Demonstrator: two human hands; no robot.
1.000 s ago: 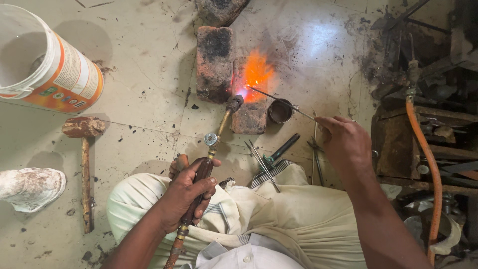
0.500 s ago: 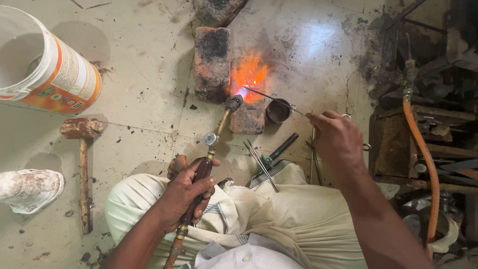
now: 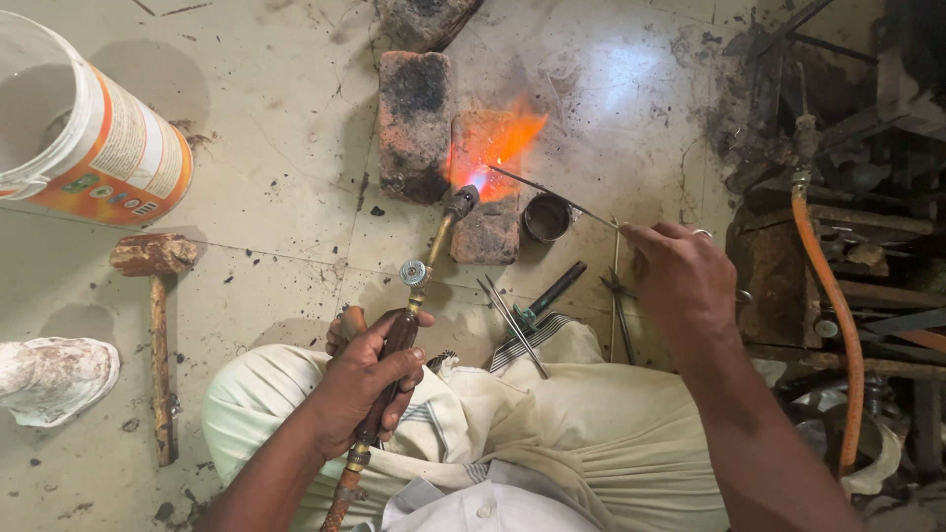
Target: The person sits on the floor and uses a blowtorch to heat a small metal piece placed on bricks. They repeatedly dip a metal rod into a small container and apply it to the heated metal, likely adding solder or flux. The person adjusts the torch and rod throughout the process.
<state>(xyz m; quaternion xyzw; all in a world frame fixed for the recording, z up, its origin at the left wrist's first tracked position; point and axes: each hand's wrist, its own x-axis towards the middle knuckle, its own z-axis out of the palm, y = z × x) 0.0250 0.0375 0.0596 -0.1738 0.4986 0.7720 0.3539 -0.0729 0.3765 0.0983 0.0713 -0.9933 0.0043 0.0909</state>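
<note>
The tiled floor (image 3: 276, 197) is being taken up at twelve o'clock by two sooty bricks (image 3: 415, 123), a third, shorter brick (image 3: 490, 212) being stood just beside them at one o'clock. A white plastic bucket (image 3: 94, 128) is lying tilted at ten o'clock, well apart from the heat. A rusty hammer (image 3: 158, 325) is being left flat at nine o'clock, with a pale cloth bundle (image 3: 49, 379) near its handle at eight o'clock. An orange hose (image 3: 838, 325) is being run down the cluttered rack at three o'clock.

The gas torch (image 3: 424, 286) is being gripped firmly around its wooden handle by the left hand (image 3: 365, 379) at six o'clock, its nozzle being aimed at the short brick. A thin metal rod (image 3: 552, 195) is being pinched between the fingers of the right hand (image 3: 680, 276) at three o'clock, its tip being held in the orange flame (image 3: 498, 148). A small dark metal cup (image 3: 546, 217) is being kept just beside the brick, under the rod.

Heating is judged to be well under way, the brick face glowing; whatever piece is being worked at the flame is too small to be told, so what is left cannot be judged.

Open room is being left toward nine and eleven o'clock. Movement at three to five o'clock is being hemmed in by the rack, the hose and the loose tweezers and tools (image 3: 537, 310) near the knee.
</note>
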